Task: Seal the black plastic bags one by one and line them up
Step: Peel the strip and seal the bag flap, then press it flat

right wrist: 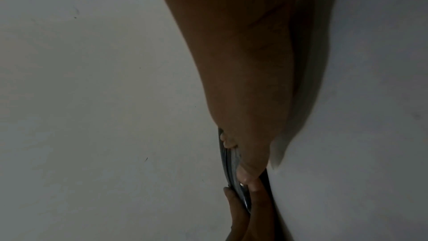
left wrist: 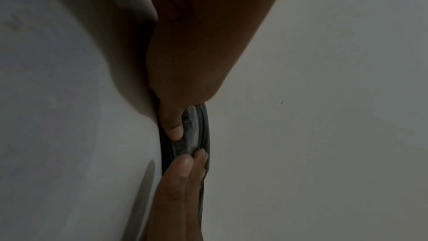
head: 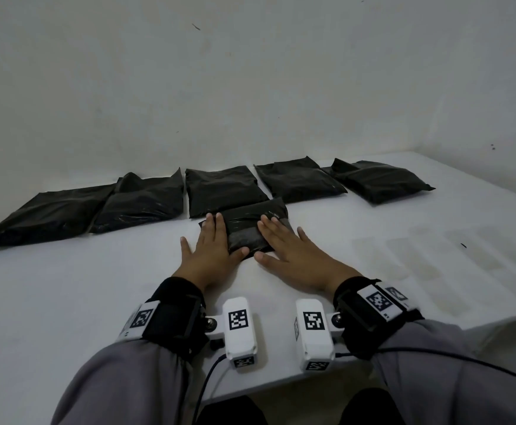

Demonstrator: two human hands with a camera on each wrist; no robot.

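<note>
A black plastic bag (head: pixel 252 228) is pressed flat by the left hand (head: pixel 209 253) and right hand (head: pixel 293 253), fingers straight, mid-worktop (head: pixel 66 302), before five bags (head: pixel 224 190) lined along the far edge

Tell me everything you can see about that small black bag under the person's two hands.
The small black bag looks like glossy, crinkled black plastic, folded into a compact padded parcel with a flap wrapped across its far half. It lies flat on the white surface, just in front of a row of five larger black bags, its far edge overlapping or touching the middle one. The left hand and right hand press flat on its two sides, fingers straight. Whether it is sealed cannot be told.
</note>
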